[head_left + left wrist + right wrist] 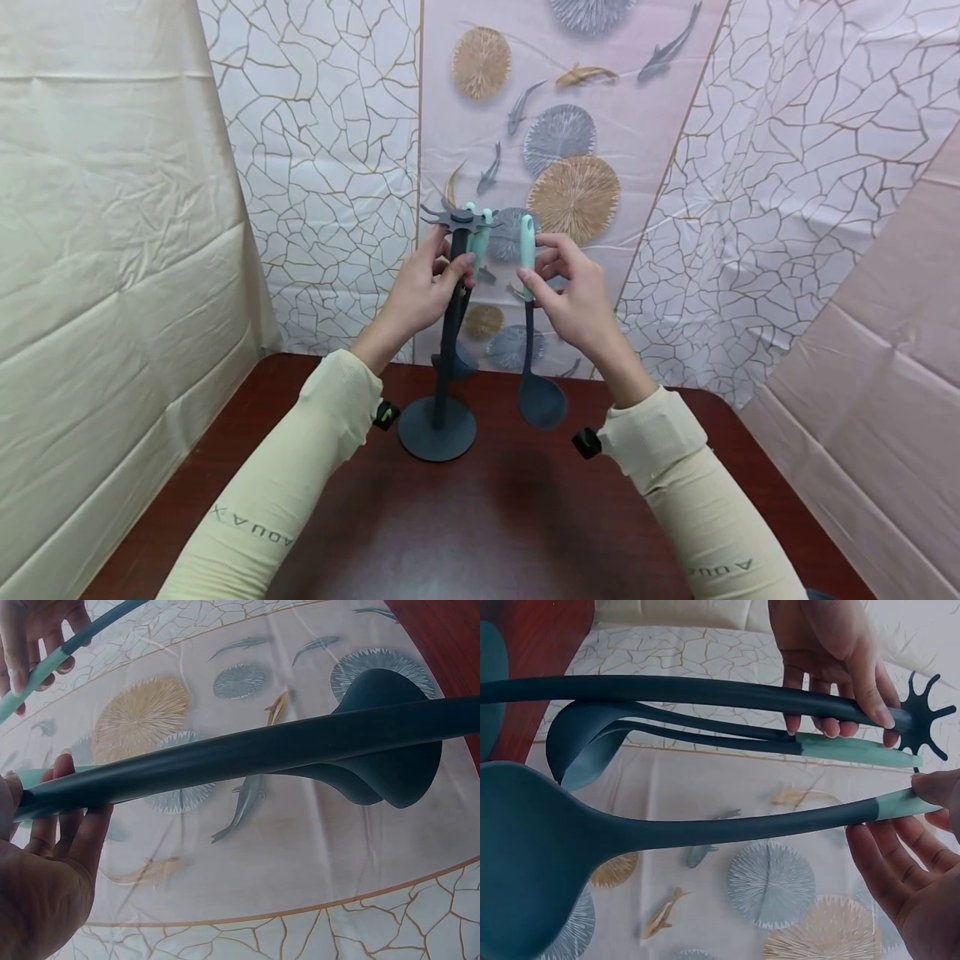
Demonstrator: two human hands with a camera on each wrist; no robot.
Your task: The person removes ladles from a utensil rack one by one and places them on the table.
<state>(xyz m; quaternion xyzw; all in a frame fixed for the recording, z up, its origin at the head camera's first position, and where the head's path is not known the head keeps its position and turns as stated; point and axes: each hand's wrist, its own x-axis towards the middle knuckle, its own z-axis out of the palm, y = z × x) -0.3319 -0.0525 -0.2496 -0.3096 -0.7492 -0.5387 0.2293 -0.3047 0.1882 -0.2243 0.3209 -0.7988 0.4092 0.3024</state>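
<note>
A dark utensil stand has a round base (437, 442), a pole (262, 750) and a crown of hooks (927, 716) on top. My left hand (416, 292) grips the pole just below the hooks, thumb on one side and fingers behind. Two dark utensils (592, 742) with mint-green handles hang on the stand's far side, close together; their exact kinds are hard to tell. To the right of the stand, my right hand (577, 296) pinches the mint handle of a ladle (543, 402) between thumb and fingers. The ladle hangs bowl-down in the air, apart from the stand.
The stand stands toward the back of a dark red-brown table (450, 525). A patterned cloth (322, 167) with fish and round motifs hangs behind it. Pale cloth walls (112, 275) rise on both sides.
</note>
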